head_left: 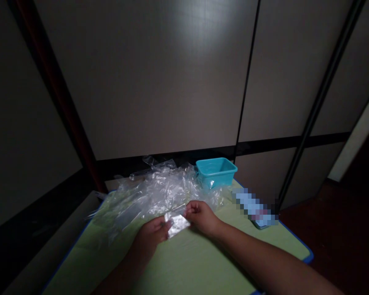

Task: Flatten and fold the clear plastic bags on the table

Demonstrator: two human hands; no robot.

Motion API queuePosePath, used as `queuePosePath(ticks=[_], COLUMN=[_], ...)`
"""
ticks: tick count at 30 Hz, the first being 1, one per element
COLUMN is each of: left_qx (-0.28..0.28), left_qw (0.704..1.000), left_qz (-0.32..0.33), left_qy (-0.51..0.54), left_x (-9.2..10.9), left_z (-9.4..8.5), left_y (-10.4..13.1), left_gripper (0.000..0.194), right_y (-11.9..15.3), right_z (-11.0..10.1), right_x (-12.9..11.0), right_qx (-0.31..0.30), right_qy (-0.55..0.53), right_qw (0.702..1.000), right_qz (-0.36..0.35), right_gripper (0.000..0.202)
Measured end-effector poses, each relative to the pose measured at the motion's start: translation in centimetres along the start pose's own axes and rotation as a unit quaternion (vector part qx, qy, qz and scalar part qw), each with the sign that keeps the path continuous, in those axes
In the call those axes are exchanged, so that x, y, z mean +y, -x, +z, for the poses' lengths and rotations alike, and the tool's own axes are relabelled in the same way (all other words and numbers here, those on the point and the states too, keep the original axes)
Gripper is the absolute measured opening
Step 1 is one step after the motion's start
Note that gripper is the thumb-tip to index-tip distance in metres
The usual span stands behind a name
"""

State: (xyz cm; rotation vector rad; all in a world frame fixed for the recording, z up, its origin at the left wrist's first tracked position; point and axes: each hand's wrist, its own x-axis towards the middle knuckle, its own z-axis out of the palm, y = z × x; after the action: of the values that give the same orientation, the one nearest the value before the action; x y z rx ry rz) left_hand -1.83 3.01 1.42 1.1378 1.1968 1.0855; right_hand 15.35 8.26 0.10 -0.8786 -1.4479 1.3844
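Observation:
A small clear plastic bag (177, 225) is stretched between my two hands above the front part of the green table. My left hand (153, 233) pinches its left side, with the thumb over the plastic. At its upper right edge, the fingers of my right hand (199, 215) are closed on it. Just behind my hands lies a heap of crumpled clear plastic bags (166, 186), spread across the back and left of the table.
A turquoise plastic basket (219, 179) stands at the back edge, beside the heap. A blurred, pixelated flat object (254, 208) lies on the right of the green table (190, 262), which has a blue rim. Large cabinet panels (166, 82) rise behind.

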Motion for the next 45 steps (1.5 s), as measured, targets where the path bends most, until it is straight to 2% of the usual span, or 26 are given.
queuePosePath(ticks=[5, 10, 13, 17, 20, 24, 28, 30, 31, 34, 35, 37, 39, 41, 45], left_qx=[-0.021, -0.046, -0.043, -0.041, -0.037, -0.026, -0.087, -0.105, -0.092, -0.002, 0.027, 0.075, 0.096, 0.102, 0.1], left_qw=[1.0, 0.998, 0.996, 0.989, 0.987, 0.981, 0.963, 0.93, 0.902, 0.79, 0.757, 0.712, 0.692, 0.685, 0.665], left_qz=[-0.011, 0.021, 0.037, 0.069, 0.088, 0.096, 0.103, 0.15, 0.2, 0.371, 0.404, 0.44, 0.442, 0.428, 0.415], left_qy=[-0.007, -0.04, -0.072, -0.122, -0.132, -0.164, -0.232, -0.319, -0.37, -0.488, -0.513, -0.542, -0.562, -0.581, -0.612], left_x=[-0.1, -0.3, -0.4, -0.3, -0.3, -0.1, 1.6, 3.0, 3.7, 5.3, 5.6, 5.7, 5.4, 4.9, 3.9], left_z=[-0.6, -1.2, -1.2, -0.8, -0.6, -0.2, 1.6, 3.2, 4.2, 7.2, 8.2, 10.0, 11.3, 12.1, 12.5], left_y=[-0.3, -0.8, -0.7, -0.5, -0.4, -0.3, -0.8, -2.0, -2.9, -6.6, -7.9, -10.4, -12.5, -14.1, -16.1], left_gripper=[0.052, 0.057, 0.057, 0.055, 0.058, 0.058, 0.052, 0.046, 0.042, 0.037, 0.037, 0.042, 0.046, 0.046, 0.034], right_y=[-0.7, -1.8, -2.0, -1.1, -0.2, 0.7, 1.2, 1.2, 1.2, 1.0, 0.9, 0.8, 0.6, 0.5, 0.2], right_z=[-1.8, -4.6, -7.1, -11.8, -15.6, -20.2, -22.8, -23.2, -23.2, -22.9, -22.8, -22.6, -22.4, -22.3, -22.2], right_x=[-1.4, -4.6, -6.8, -8.8, -9.0, -7.8, -6.7, -6.4, -6.3, -5.9, -5.8, -5.4, -5.1, -4.9, -4.8], right_qx=[0.043, 0.121, 0.172, 0.235, 0.289, 0.374, 0.439, 0.449, 0.452, 0.455, 0.455, 0.455, 0.455, 0.453, 0.448], right_qy=[0.042, 0.051, 0.05, 0.06, 0.066, 0.061, 0.048, 0.043, 0.042, 0.042, 0.042, 0.045, 0.049, 0.051, 0.051], right_qw=[0.996, 0.985, 0.973, 0.954, 0.936, 0.902, 0.873, 0.869, 0.868, 0.869, 0.869, 0.87, 0.87, 0.872, 0.875], right_qz=[-0.061, -0.111, -0.143, -0.175, -0.19, -0.205, -0.207, -0.203, -0.2, -0.19, -0.189, -0.185, -0.183, -0.181, -0.179], right_gripper=[0.024, 0.029, 0.031, 0.035, 0.036, 0.038, 0.034, 0.032, 0.031, 0.029, 0.029, 0.028, 0.027, 0.026, 0.026])
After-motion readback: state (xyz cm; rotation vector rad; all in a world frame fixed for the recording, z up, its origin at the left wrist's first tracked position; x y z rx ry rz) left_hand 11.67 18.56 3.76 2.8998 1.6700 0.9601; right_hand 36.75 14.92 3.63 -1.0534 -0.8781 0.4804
